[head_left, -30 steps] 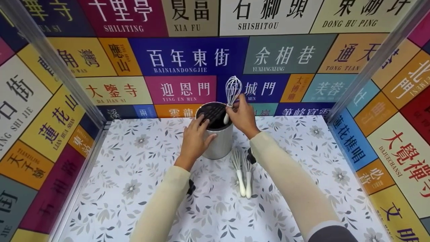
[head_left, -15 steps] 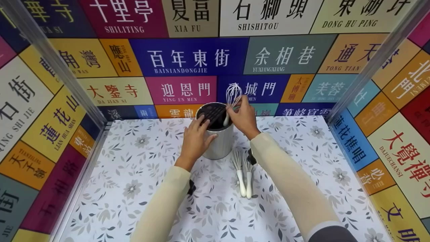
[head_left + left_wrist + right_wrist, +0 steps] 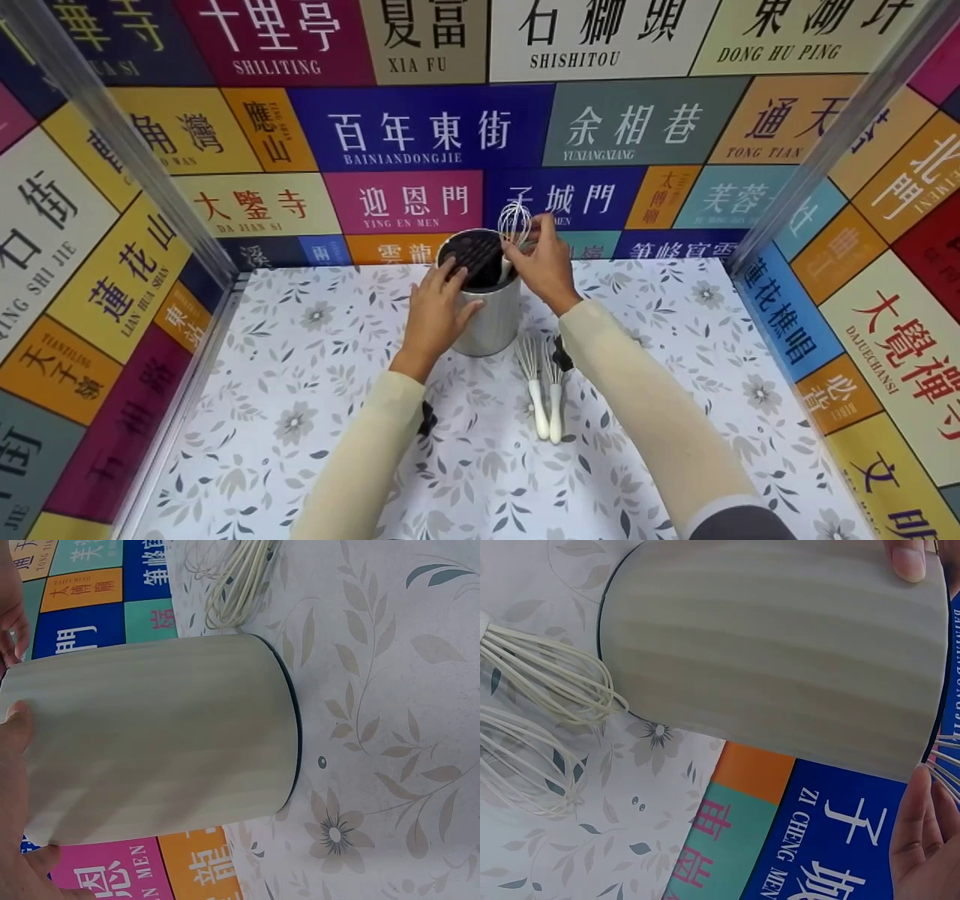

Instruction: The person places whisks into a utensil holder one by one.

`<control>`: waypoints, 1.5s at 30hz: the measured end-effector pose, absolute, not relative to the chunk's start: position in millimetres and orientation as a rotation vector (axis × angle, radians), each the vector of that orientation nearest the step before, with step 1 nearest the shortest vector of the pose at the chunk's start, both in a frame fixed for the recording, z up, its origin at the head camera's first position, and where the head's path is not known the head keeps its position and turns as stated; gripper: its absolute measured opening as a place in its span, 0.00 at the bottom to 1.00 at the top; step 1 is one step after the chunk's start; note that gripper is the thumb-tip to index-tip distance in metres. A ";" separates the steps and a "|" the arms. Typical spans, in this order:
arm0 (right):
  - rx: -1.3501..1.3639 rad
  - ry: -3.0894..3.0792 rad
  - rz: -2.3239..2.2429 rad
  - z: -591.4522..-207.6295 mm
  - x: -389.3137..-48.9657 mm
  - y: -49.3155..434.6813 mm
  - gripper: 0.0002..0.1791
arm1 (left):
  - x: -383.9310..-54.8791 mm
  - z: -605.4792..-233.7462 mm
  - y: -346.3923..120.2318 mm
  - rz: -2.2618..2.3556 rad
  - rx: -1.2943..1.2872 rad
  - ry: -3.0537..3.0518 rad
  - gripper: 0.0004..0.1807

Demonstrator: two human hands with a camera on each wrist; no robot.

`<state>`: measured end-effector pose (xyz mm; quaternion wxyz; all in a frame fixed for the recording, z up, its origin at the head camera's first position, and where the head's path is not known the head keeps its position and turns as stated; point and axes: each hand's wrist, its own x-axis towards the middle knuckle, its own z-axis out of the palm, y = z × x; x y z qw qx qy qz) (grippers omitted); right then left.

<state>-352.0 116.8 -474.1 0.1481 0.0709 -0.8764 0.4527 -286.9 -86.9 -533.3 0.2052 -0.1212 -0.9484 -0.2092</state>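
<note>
A pale grey cylindrical utensil holder (image 3: 491, 322) with a black inside stands upright at the back of the table. My left hand (image 3: 437, 307) holds its left side near the top, thumb (image 3: 19, 718) on the front wall and fingertips at the rim. My right hand (image 3: 546, 259) pinches a whisk (image 3: 514, 221) at the right rim. That whisk points handle down into the opening, its wire loops above the rim; the lower handle is hidden. Two more whisks with white handles, one left (image 3: 540, 412) and one right (image 3: 555, 420), lie side by side in front of the holder.
A white tablecloth (image 3: 300, 360) with grey flowers and leaves covers the table. Walls of coloured panels with characters (image 3: 420, 127) enclose the back and both sides. Clear corner posts (image 3: 817, 142) stand at the rear corners. Dark straps show at both wrists.
The whisk in my right hand has sunk lower into the holder, and its wire loops have shifted slightly left. My left hand and the two whisks on the table stay put.
</note>
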 end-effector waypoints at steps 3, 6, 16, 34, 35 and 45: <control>0.225 -2.518 1.297 -476.8 -351.1 118.6 0.29 | -286.9 -532.7 -86.7 -0.570 -0.342 -2.645 0.35; 0.240 -2.516 1.281 -479.6 -350.1 119.9 0.28 | -286.1 -532.2 -86.4 -0.550 -0.349 -2.645 0.35; 0.280 -2.534 1.209 -490.2 -348.0 121.8 0.29 | -287.3 -533.6 -85.5 -0.558 -0.357 -2.641 0.35; 0.265 -2.562 1.274 -497.4 -345.5 124.2 0.31 | -286.4 -533.3 -85.7 -0.556 -0.337 -2.644 0.36; 0.265 -2.563 1.280 -497.9 -345.4 124.7 0.31 | -286.1 -533.3 -85.9 -0.557 -0.340 -2.639 0.36; 0.282 -2.532 1.398 -495.5 -338.4 141.3 0.29 | -286.2 -533.4 -85.7 -0.566 -0.336 -2.641 0.36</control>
